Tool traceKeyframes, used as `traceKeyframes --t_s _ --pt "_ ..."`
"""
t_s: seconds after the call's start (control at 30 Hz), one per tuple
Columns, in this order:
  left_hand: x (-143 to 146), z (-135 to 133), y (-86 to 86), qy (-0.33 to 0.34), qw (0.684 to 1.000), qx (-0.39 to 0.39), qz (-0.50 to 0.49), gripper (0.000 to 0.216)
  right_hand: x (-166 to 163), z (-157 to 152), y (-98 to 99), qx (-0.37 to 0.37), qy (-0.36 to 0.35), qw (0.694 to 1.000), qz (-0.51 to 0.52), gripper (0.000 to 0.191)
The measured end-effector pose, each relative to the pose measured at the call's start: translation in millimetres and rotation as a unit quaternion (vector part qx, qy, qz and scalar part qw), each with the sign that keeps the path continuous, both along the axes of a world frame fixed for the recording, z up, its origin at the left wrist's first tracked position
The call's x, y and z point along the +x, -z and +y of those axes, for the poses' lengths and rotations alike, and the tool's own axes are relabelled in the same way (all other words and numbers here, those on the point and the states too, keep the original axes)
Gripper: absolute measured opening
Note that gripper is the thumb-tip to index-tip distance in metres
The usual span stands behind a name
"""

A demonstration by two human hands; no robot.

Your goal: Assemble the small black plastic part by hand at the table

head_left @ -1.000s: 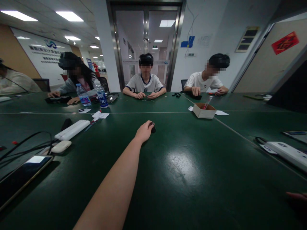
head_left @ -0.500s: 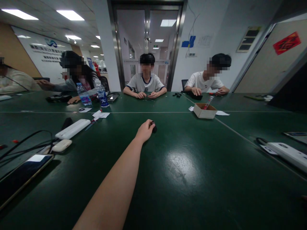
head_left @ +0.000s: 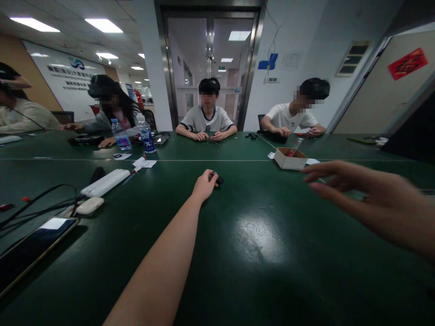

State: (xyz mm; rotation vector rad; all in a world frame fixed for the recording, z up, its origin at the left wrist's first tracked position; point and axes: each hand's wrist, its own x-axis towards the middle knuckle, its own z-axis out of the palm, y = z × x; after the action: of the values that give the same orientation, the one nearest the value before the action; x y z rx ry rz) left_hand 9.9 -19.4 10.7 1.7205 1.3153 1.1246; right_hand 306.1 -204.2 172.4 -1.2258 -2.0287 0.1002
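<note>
A small black object lies on the green table, about the middle of the view, and the left hand has reached far out to it, arm stretched straight ahead toward twelve o'clock. The fingertips close around its near side in a light pinch; the object looks to rest on the table rather than hang in the air, so by my reading the grasp is made but the lift is not, and everything after picking it up is left to do. What the object is cannot be told at this size. The right hand hovers above the table at three o'clock of the object, well apart from it, fingers loosely spread and curled toward the left, holding nothing that shows. Beyond the right hand's fingertips, at about one o'clock of the object, stands a small cardboard box with a red-tipped stick leaning in it, and white slips of paper lie just beside it. At nine o'clock lies a long white power strip, with a white oval case nearer the person and a dark tablet at the near left edge, cables looping about them. At eleven o'clock two water bottles stand near more paper slips. Other people sit along the far side of the table, their hands on it.
</note>
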Motion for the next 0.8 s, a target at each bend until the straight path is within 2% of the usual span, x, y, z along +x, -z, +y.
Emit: traceKeyframes --t_s 0.07,0.13,0.23,0.3,0.33,0.4,0.47,0.6,0.8 --pt "0 3 2.7 0.000 1.000 0.004 -0.002 0.014 -33 42 9.2 -0.123 -0.061 0.991 0.004 0.015" --pt "1 7 5.5 0.000 1.000 0.011 -0.010 0.013 -66 85 31.4 -0.246 -0.072 0.965 0.056 0.016" --pt "1 13 7.2 -0.009 0.999 0.019 -0.044 0.012 -103 139 78.3 -0.354 -0.036 0.921 0.157 0.026" --pt "1 15 6.4 -0.019 0.997 0.017 -0.076 0.011 -121 162 107.1 -0.410 -0.018 0.875 0.256 0.028" --pt "1 15 5.6 -0.022 0.996 0.014 -0.090 0.011 -129 169 118.4 -0.431 -0.031 0.847 0.309 0.028" --pt "1 15 4.0 -0.023 0.993 0.010 -0.112 0.010 -141 179 133.8 -0.455 -0.090 0.791 0.399 0.025" --pt "2 15 3.0 -0.018 0.992 0.009 -0.125 0.009 -149 183 141.4 -0.457 -0.139 0.757 0.445 0.017" --pt "5 13 2.9 0.003 0.992 0.004 -0.130 0.011 -150 185 147.3 -0.437 -0.169 0.749 0.468 0.005" --pt "2 12 0.9 -0.020 0.995 0.012 -0.099 0.012 -145 187 154.4 -0.394 -0.163 0.764 0.484 0.014"
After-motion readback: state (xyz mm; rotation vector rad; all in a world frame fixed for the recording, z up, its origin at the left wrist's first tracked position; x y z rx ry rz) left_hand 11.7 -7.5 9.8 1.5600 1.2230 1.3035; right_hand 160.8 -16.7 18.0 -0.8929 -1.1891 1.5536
